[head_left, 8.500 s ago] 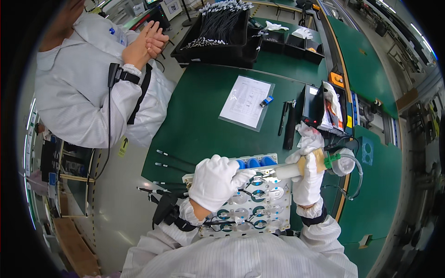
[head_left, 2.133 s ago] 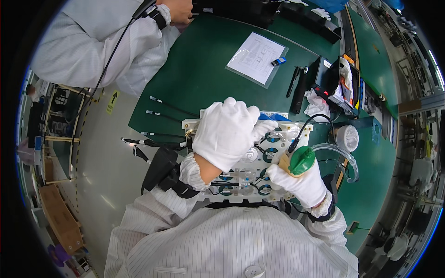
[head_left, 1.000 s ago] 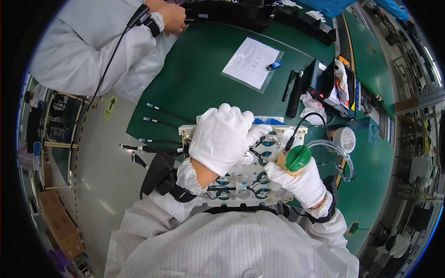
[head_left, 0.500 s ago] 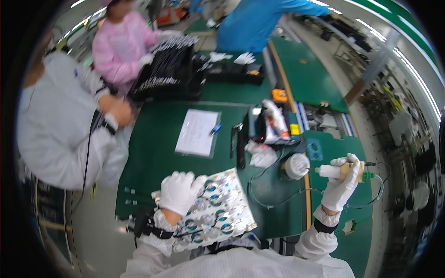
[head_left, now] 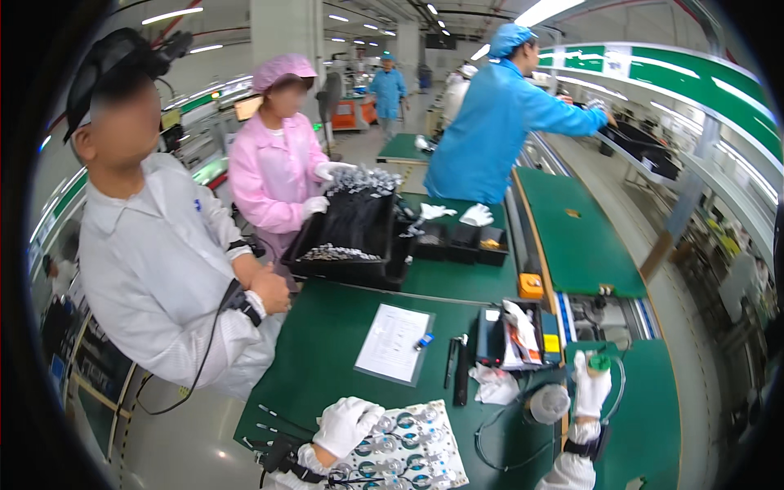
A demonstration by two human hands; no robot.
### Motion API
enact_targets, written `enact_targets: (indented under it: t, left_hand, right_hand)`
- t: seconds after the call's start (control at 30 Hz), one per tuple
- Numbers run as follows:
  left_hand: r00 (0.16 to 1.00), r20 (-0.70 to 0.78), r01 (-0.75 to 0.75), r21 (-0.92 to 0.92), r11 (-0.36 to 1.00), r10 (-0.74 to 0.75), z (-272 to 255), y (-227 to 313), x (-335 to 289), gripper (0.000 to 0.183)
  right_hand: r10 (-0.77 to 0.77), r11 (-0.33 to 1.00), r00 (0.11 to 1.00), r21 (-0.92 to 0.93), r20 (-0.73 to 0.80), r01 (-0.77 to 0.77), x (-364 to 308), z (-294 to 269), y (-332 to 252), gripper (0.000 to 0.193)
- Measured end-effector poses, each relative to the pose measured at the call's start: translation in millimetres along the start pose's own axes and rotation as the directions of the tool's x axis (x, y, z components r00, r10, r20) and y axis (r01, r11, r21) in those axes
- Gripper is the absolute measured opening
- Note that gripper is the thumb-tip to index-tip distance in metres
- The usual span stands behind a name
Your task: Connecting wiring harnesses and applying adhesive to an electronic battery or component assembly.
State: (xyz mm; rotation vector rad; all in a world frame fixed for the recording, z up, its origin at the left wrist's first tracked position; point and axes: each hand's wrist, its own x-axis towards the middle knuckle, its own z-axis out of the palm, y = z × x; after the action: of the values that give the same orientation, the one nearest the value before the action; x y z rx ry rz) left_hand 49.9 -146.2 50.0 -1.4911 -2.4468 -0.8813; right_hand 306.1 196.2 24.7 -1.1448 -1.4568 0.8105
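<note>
My left hand (head_left: 347, 426), in a white glove, lies on the upper left part of a white panel (head_left: 445, 437), fingers stretched loosely over its edge. Round metallic and teal parts with small blue bits sit in rows on this panel. At the right, my gloved right hand (head_left: 586, 392) is closed around an upright dispensing syringe; its green top (head_left: 600, 362) shows above the fingers, while the barrel is mostly hidden. A thin clear tube (head_left: 621, 384) runs beside that hand. Just left of it stands a round translucent jar (head_left: 549, 403).
A sleeved paper sheet (head_left: 392, 343), a black bar-shaped tool (head_left: 461, 371), crumpled tissue (head_left: 496, 384) and a boxed device (head_left: 490, 336) lie beyond the panel. Two co-workers stand at the left, near a black tray (head_left: 343, 237) of parts; another in blue reaches right.
The view has tilted up, showing more of the room. My right hand has turned the syringe from lying sideways to upright. My left hand remains on the panel.
</note>
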Motion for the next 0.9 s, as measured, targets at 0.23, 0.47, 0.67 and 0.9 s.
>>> enact_targets:
  t: [0.23, 0.47, 0.67, 0.9]
  left_hand:
    - [0.512, 0.857, 0.749, -0.411, 0.521, -0.061, -97, -47, -122, 0.034]
    - [0.949, 0.209, 0.184, 0.235, 0.954, -0.234, -21, -59, -180, 0.043]
    - [0.939, 0.193, 0.225, 0.278, 0.934, -0.284, 22, -114, -150, 0.055]
    - [0.957, 0.281, -0.011, 0.277, 0.961, -0.070, 20, -118, -144, 0.069]
  right_hand:
    - [-0.271, 0.946, 0.934, -0.243, -0.235, 0.213, -89, -1, -7, 0.055]
    - [0.097, 0.990, 0.696, 0.006, 0.712, -0.144, -213, -1, 41, 0.044]
    - [-0.025, 0.978, 0.374, -0.055, 0.927, 0.200, -237, 15, 19, 0.054]
    - [-0.130, 0.976, 0.334, 0.061, 0.933, 0.210, -235, 28, 7, 0.048]
